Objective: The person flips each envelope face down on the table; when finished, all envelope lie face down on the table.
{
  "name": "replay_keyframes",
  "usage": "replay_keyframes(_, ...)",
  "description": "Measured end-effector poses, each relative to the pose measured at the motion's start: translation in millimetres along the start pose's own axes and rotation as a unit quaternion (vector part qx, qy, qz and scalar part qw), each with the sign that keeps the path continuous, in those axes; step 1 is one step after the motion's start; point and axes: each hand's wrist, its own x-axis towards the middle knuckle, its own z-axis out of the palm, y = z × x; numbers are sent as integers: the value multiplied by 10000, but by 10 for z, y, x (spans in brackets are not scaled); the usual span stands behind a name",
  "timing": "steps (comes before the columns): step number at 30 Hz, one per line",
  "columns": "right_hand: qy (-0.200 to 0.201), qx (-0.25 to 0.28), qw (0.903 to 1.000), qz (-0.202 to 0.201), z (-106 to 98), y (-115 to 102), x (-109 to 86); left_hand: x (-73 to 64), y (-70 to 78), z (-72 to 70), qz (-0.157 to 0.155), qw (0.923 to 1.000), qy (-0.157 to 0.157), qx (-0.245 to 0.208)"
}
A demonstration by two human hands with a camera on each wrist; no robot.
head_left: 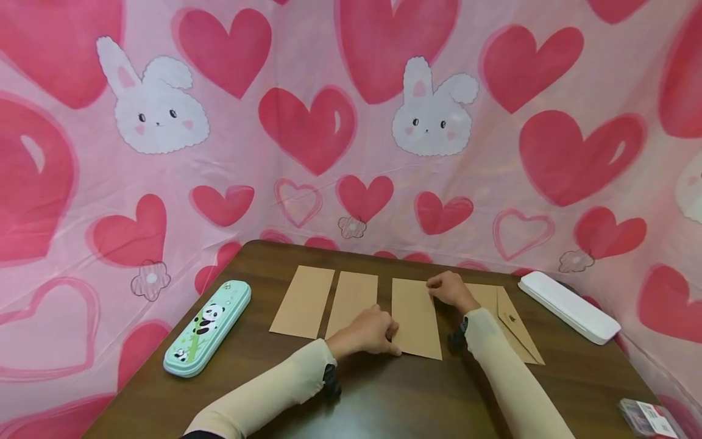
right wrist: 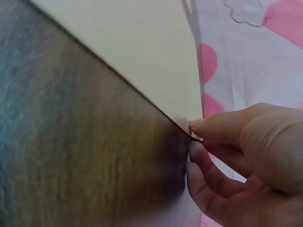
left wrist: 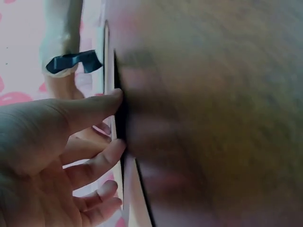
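Note:
Brown kraft envelopes lie in a row on the table. The third from the left (head_left: 415,314) shows a plain face, with no flap visible. My right hand (head_left: 452,289) pinches its far right corner between thumb and fingers; the right wrist view shows that corner slightly bent at the fingertips (right wrist: 196,126). At the near left corner, my left hand (head_left: 366,332) touches the paper's edge, thumb and index tips apart. Two more plain envelopes lie to the left, one partly behind the left hand (left wrist: 42,156). Partly hidden by the right arm is an envelope with a pointed flap (head_left: 518,323).
On the left stands a mint pencil case (head_left: 208,329) with pandas. A white case (head_left: 570,308) lies at the far right. A small clear package (head_left: 649,421) sits by the near right edge of the brown table (head_left: 406,402). Pink heart-printed cloth (head_left: 312,61) hangs behind.

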Motion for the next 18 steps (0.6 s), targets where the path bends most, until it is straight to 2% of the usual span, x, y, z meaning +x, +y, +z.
replay_keyframes(3, 64, -325, 9991, -246, -3, -22, -17, 35, 26, 7, -90, 9997, -34, 246)
replay_keyframes(6, 19, -410, 9983, -410, -1, -38, -51, 65, 51, 2, -137, 9995, -92, 270)
replay_keyframes(9, -55, -328, 9981, -524, -73, 4, -99, 99, 93, -21, -103, 9999, -44, -93)
replay_keyframes(10, -65, -226, 9988, -429, -123, 39, -125, 124, 121, -22, -37, 9994, -6, -339)
replay_keyframes(12, -66, -113, 9996, -241, -278, 165, -207, 185, 222, -18, 94, 9950, 32, -990)
replay_keyframes(15, -25, -168, 9998, 100, -571, 451, -367, 318, 469, 2, 373, 9843, -64, -1722)
replay_keyframes(16, 17, -179, 9995, 255, -660, 559, -424, 364, 568, 11, 416, 9814, -154, -1870)
replay_keyframes(18, 112, -313, 9983, 478, -809, 776, -524, 472, 767, 39, 476, 9800, -306, -1906)
